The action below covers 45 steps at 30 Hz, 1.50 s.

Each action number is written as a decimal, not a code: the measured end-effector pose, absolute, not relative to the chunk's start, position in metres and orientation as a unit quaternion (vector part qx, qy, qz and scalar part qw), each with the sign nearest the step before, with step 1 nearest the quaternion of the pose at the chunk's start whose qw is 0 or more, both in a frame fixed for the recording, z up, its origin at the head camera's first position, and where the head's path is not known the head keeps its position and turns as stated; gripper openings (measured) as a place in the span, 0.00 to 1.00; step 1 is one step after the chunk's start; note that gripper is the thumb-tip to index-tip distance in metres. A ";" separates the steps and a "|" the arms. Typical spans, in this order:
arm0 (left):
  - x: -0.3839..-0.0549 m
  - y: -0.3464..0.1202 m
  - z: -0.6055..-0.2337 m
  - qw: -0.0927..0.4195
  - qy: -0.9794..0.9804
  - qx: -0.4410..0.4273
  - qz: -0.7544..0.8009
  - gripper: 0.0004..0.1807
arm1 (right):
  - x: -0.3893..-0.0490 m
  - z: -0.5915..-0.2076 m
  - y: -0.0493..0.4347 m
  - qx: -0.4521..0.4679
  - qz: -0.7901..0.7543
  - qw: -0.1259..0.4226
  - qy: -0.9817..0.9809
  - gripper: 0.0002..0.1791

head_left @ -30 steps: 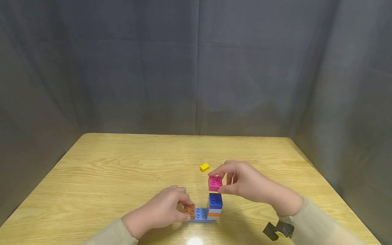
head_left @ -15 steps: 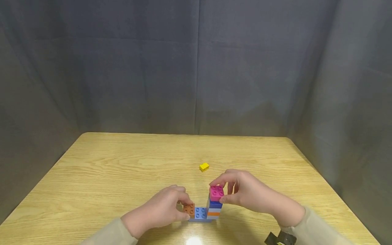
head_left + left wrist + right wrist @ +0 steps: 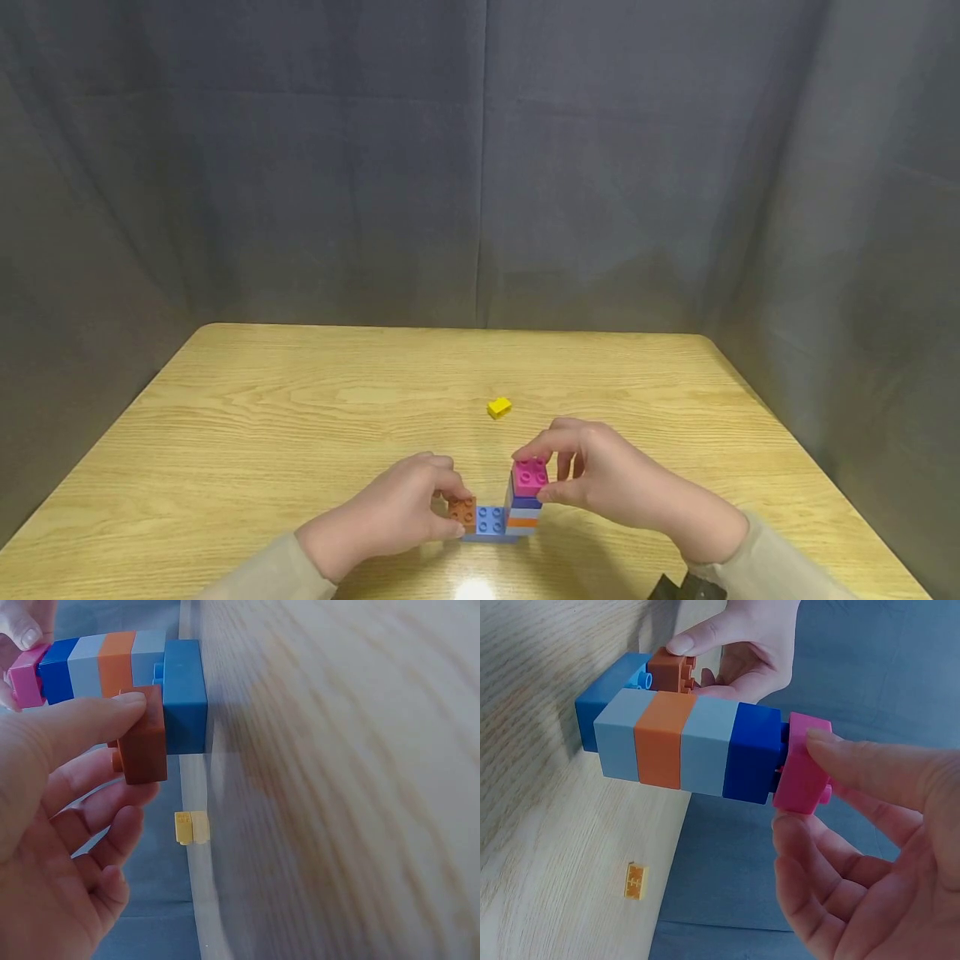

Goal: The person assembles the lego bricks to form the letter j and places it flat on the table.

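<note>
My left hand [image 3: 405, 507] pinches a brown brick [image 3: 144, 742] between thumb and fingers. That brick sits at the left end of a longer light-blue brick [image 3: 491, 521], whose middle studs are bare. At its right end rises a tower of light grey, orange [image 3: 662, 742], light grey and dark blue [image 3: 752, 750] bricks. Over the tower's top my right hand [image 3: 596, 475] holds a pink brick [image 3: 804, 761] by its sides. In the right wrist view the dark blue brick's studs still show in a narrow gap beneath the pink one.
A small yellow brick [image 3: 499, 407] lies on the wooden table [image 3: 337, 392] beyond the tower. Grey curtains [image 3: 480, 167] hang behind the table and at both sides. A dark strap-like piece [image 3: 686, 587] hangs below the right sleeve.
My right hand has lowered the pink brick from above the tower down to the dark blue brick's studs. The left hand has kept its grip on the brown brick.
</note>
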<state>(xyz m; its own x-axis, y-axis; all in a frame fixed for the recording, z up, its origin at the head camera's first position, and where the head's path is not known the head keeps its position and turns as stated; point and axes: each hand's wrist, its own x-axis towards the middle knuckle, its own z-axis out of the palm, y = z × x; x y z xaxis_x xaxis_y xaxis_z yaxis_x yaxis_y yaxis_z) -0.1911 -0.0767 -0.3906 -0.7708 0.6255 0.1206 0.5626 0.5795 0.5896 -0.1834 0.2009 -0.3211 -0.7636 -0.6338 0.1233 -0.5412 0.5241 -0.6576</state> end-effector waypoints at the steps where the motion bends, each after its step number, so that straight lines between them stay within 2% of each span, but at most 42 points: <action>1: -0.191 -0.077 -0.390 0.050 0.887 0.335 0.314 0.14 | -0.183 -0.321 0.201 -0.339 -0.352 0.064 0.870 0.21; 16: -0.186 -0.077 -0.391 0.047 0.890 0.334 0.307 0.14 | -0.181 -0.325 0.199 -0.365 -0.350 0.059 0.861 0.21; 23: -0.185 -0.077 -0.390 0.045 0.890 0.336 0.306 0.14 | -0.179 -0.324 0.195 -0.386 -0.332 0.029 0.860 0.18; 45: -0.190 -0.077 -0.394 0.057 0.894 0.313 0.317 0.16 | -0.184 -0.333 0.202 -0.365 -0.353 0.025 0.861 0.20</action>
